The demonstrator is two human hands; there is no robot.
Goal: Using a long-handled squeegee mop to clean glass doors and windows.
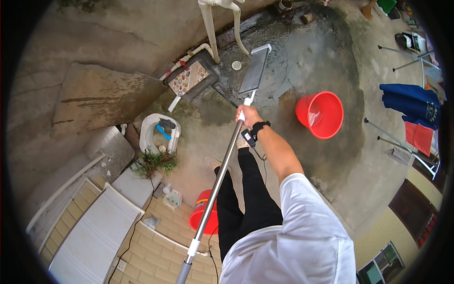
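Note:
My right hand [248, 116], with a black strap and small device at the wrist, is wrapped round the upper part of a flat mop [222, 182]. Its long silver pole slants down past my legs and leaves the picture at the lower edge. At the far end, the grey rectangular mop head [256, 71] hangs over or rests on the wet concrete; I cannot tell which. My left hand is out of view. To the right of the mop stands a red bucket [303, 113] with something pale inside.
Behind the pole is another red bucket [196, 219], partly hidden. At left are a white basin [148, 130] holding a blue brush [163, 132], and a green plant [153, 162]. White pipes [209, 31] rise near a floor drain [236, 65]. A rack holds a blue garment [409, 102].

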